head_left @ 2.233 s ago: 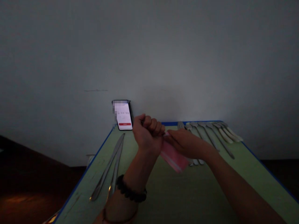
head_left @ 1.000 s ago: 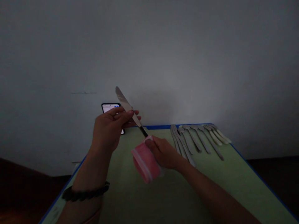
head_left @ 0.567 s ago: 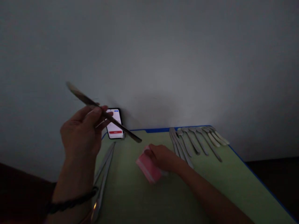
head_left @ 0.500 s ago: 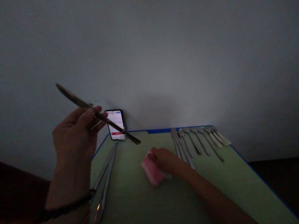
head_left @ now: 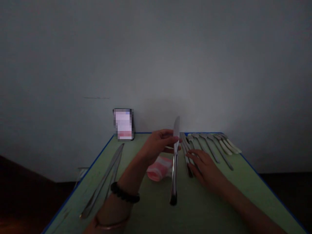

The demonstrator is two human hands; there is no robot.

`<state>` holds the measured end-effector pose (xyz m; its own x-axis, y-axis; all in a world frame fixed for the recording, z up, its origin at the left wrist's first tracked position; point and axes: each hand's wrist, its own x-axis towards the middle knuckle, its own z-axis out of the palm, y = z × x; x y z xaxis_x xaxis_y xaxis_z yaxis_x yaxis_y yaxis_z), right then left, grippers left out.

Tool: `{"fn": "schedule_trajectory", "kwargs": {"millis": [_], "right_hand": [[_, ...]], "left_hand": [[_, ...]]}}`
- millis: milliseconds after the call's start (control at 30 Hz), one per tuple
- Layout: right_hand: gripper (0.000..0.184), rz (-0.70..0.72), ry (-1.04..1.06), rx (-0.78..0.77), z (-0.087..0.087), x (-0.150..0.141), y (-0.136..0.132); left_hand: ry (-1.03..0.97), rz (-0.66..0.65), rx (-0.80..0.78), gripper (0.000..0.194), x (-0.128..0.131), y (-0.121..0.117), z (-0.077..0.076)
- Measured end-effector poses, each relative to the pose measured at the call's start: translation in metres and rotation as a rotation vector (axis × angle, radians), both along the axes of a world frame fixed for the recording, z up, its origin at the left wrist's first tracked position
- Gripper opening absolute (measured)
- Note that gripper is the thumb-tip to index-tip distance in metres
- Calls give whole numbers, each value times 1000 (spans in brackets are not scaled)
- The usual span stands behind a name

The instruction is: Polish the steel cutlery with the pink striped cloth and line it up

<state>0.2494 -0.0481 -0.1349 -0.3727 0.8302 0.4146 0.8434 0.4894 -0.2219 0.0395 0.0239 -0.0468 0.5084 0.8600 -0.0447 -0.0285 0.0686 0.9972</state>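
My left hand [head_left: 159, 143] pinches a table knife [head_left: 175, 162] near its blade, holding it above the green table [head_left: 151, 214]. The blade points away from me and the dark handle end hangs toward me. My right hand [head_left: 203, 165] lies flat with spread fingers on the handles of the knives [head_left: 185, 149] at the left end of a cutlery row. A pink cloth [head_left: 159, 170] lies on the table between my hands, touched by neither.
Several spoons [head_left: 214, 144] and other cutlery lie in a row at the far right. Two long knives [head_left: 106, 178] lie along the left edge. A phone [head_left: 123, 124] leans against the wall at the far edge. The table has a blue rim.
My left hand swung the knife from the upper left over to the cutlery row. My right hand let go of the pink cloth and moved right onto the knives.
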Motion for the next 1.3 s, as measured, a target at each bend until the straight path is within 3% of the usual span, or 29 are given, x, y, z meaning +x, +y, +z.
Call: {"fn": "schedule_trajectory", "kwargs": {"millis": [133, 333, 533, 700, 800, 1033, 1300], "right_hand": [[36, 1, -68, 10, -14, 17, -14], [34, 6, -9, -47, -10, 27, -6], [44, 19, -14, -48, -11, 23, -6], [47, 26, -41, -63, -11, 22, -9], [50, 39, -53, -77, -13, 24, -9], [51, 76, -75, -68, -18, 24, -6], [54, 99, -74, -79, -19, 25, -5]], "left_hand": [[102, -22, -58, 14, 27, 4, -36], [280, 117, 5, 15, 33, 23, -74], [601, 272, 252, 18, 44, 52, -97], [850, 350, 528, 41, 50, 52, -106], [944, 272, 647, 50, 45, 45, -107], [1026, -150, 813, 62, 20, 49, -108], [1048, -270, 866, 63, 14, 51, -107]]}}
